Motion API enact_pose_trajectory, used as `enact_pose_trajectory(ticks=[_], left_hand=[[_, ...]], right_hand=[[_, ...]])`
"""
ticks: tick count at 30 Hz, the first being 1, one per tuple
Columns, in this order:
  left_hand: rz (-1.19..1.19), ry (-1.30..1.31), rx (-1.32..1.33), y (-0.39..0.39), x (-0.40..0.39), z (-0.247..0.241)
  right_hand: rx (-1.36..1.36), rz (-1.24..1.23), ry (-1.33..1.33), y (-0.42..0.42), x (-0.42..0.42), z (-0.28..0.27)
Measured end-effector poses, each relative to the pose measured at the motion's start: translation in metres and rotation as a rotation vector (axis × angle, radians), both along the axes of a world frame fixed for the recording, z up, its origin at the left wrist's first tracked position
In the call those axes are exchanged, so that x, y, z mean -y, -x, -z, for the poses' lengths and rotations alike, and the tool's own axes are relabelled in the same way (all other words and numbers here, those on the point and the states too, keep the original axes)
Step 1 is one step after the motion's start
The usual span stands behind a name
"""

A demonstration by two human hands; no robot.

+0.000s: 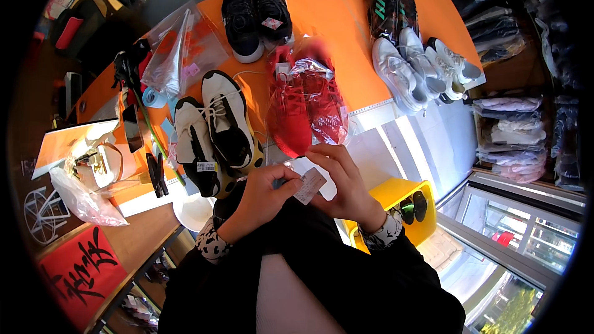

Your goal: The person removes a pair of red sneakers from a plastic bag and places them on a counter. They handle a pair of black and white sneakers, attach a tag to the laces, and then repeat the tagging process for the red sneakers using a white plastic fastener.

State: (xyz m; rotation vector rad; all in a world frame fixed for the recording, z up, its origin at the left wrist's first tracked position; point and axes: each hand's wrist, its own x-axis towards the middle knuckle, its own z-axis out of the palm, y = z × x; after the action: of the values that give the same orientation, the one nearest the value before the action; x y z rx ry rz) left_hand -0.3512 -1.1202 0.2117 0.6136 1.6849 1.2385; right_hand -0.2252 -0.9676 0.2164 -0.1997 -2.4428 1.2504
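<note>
My left hand (262, 197) pinches a small printed paper tag (310, 186) between thumb and forefinger. My right hand (345, 185) curves around the tag's other side, its thumb and fingers apart. The thumb tip is close to the tag's lower edge; whether it touches is unclear. Just beyond my hands, a pair of red sneakers (292, 118) lies in clear plastic wrap on the orange table (348, 14). To the left stand white-and-black sneakers (227, 120), one bearing a printed label (206, 166).
Black sneakers (239, 23) stand at the table's far side. White shoes (399, 74) and a plastic-wrapped dark pack (392, 7) are at the right. Clear bags (178, 51), a phone (133, 127) and blue tape (153, 97) lie left. A yellow bin (420, 236) stands below right.
</note>
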Motion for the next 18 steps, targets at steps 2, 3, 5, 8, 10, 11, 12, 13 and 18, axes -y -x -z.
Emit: enact_pose_trajectory(ticks=[2,3,5,8,10,11,12,13,18], left_hand=[[-0.003,-0.004,-0.044,-0.002,-0.002,0.002],[-0.034,-0.012,-0.099,-0.001,-0.004,0.003],[-0.087,-0.004,-0.122,0.008,-0.003,0.012],[-0.003,-0.052,-0.15,0.007,-0.006,0.01],[0.102,-0.088,-0.214,0.0,-0.01,0.014],[0.154,-0.107,-0.246,-0.003,-0.013,0.015],[0.126,-0.088,-0.244,-0.005,-0.016,0.014],[0.098,-0.069,-0.243,-0.007,-0.019,0.012],[-0.205,-0.046,-0.103,-0.004,-0.02,0.018]], right_hand=[[0.119,-0.103,0.199,-0.005,-0.009,-0.007],[0.158,-0.138,0.321,-0.007,-0.012,-0.012],[0.205,-0.243,0.509,-0.018,-0.02,-0.005],[0.21,-0.078,0.789,-0.027,-0.016,0.025],[0.201,0.074,0.906,-0.023,-0.005,0.032],[0.229,0.117,1.014,-0.025,-0.002,0.039],[0.259,0.161,1.118,-0.025,0.0,0.043],[0.238,0.223,1.097,-0.022,0.001,0.039],[0.029,0.593,0.99,-0.027,-0.015,0.069]])
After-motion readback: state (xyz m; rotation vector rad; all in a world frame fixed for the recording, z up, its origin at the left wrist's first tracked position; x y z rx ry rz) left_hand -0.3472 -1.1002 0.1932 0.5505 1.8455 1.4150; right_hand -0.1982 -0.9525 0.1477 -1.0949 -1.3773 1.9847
